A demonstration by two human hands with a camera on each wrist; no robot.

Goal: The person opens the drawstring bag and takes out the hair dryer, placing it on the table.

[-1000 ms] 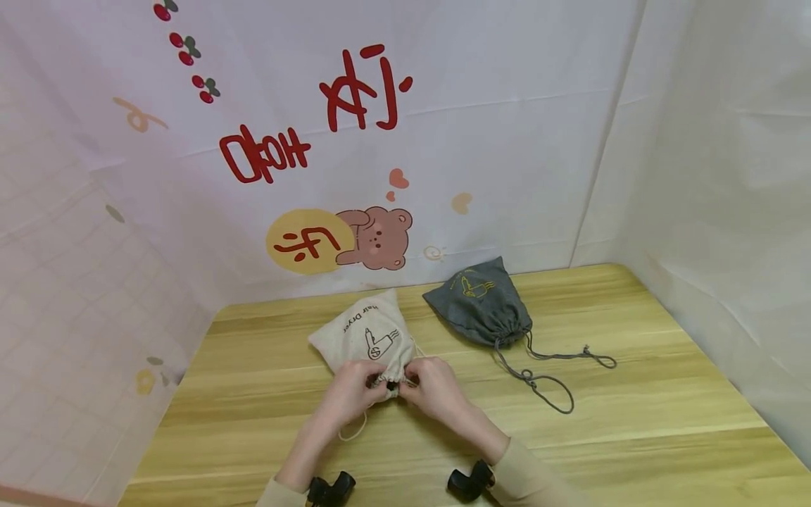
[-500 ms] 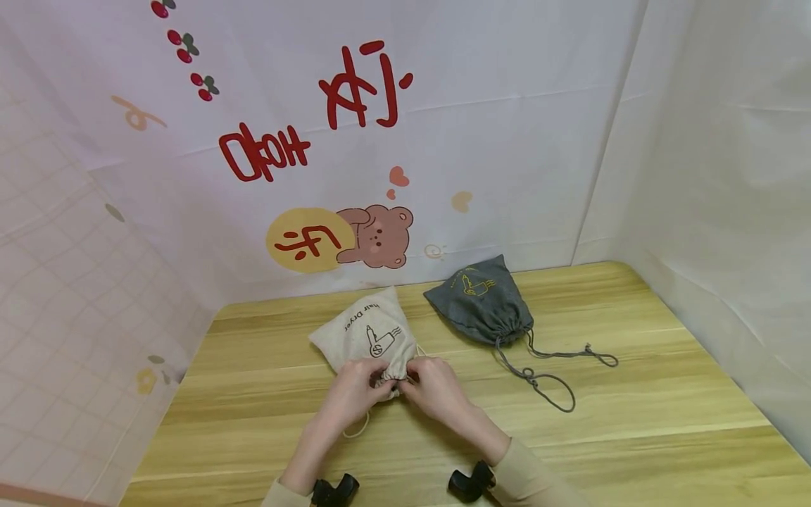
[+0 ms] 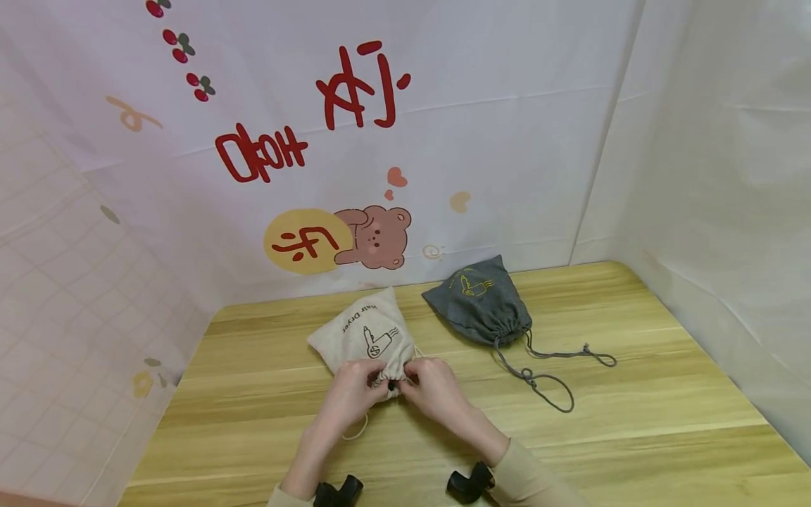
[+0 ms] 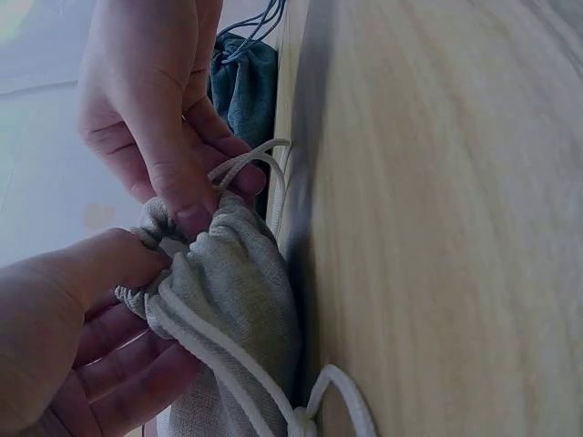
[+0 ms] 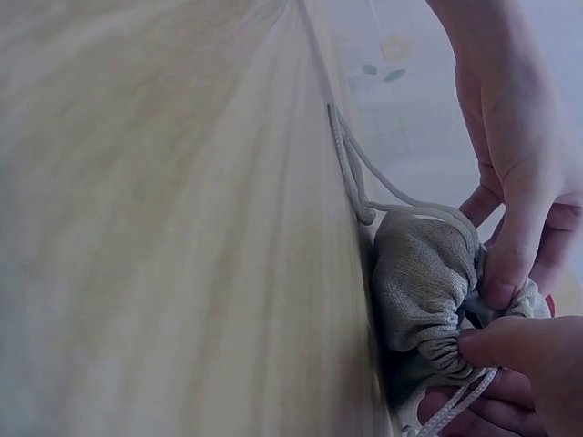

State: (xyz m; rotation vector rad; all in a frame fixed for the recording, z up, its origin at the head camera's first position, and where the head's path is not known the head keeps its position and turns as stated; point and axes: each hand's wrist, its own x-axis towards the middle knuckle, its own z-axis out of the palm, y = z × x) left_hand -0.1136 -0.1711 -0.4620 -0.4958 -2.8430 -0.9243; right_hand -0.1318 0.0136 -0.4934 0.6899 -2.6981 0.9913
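A beige drawstring bag [image 3: 361, 331] printed "Hair Dryer" with a dryer outline lies on the table, its gathered mouth toward the person. My left hand [image 3: 355, 391] pinches the left side of that mouth, thumb at the opening and fingers beneath the cloth. On the opposite side my right hand [image 3: 437, 387] pinches the rim in the same way. Between the thumbs a small dark gap shows; what is inside cannot be made out. In the left wrist view a pale drawstring cord [image 4: 219, 350] hangs along the gathered cloth. The right wrist view shows the puckered mouth [image 5: 437, 332] close up.
A dark grey drawstring bag [image 3: 484, 303] with a yellow dryer print lies at the back right, its looped cords [image 3: 538, 380] trailing toward the front. The wooden table [image 3: 633, 436] is bordered by a white printed curtain [image 3: 507, 162] at the back and sides.
Both hands stay at the bag's mouth, with only slight finger movement. The dark gap between the thumbs narrowed half a second ago and is wider again now.
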